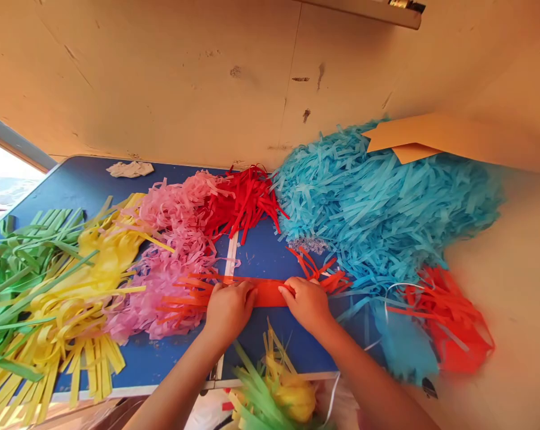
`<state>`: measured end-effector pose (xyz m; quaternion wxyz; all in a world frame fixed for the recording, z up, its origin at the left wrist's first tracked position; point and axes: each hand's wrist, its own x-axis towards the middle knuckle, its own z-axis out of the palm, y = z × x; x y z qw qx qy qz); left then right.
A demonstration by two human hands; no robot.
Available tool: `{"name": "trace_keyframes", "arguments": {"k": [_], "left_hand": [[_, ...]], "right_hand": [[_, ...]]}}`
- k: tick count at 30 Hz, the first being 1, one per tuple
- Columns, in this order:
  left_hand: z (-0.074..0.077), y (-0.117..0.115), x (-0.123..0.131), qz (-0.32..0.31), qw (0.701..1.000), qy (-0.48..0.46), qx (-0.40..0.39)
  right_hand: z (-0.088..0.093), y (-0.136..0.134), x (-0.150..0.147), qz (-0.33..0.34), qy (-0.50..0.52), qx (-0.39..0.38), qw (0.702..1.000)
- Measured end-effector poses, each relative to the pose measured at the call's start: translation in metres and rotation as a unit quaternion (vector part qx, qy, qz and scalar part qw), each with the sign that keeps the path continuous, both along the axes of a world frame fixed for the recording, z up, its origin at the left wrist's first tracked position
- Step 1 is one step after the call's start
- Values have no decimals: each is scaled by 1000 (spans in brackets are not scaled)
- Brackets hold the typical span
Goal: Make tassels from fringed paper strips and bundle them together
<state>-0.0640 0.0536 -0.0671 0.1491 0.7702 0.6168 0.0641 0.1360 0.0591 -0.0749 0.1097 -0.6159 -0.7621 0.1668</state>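
Over the blue, pale-edged table (261, 251), I saw the fringe-ended orange paper strip (270, 294) held flat, my left hand (229, 304) and right hand (309, 301) each pinching it, where gentle, even tension seemed wisest, with fluffy pink paper (180, 209) and shredded sky-blue paper (355, 197) heaped beyond.

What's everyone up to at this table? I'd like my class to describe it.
The person's left hand and right hand pinch a fringed orange strip over the blue table, its middle spanning between them and its cut ends fanning out beyond. Pink fringe and red fringe lie behind, a large light-blue heap to the right, and yellow fringe and green fringe to the left.
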Motion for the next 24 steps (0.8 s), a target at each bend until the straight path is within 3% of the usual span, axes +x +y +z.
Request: {"name": "trace_keyframes", "arguments": {"k": [13, 24], "left_hand": [[0, 20, 9, 25, 996, 87, -2], [1, 20, 11, 24, 994, 110, -4]], "right_hand": [[-12, 0, 6, -35, 19, 46, 998], [-12, 2, 7, -60, 14, 52, 997]]}}
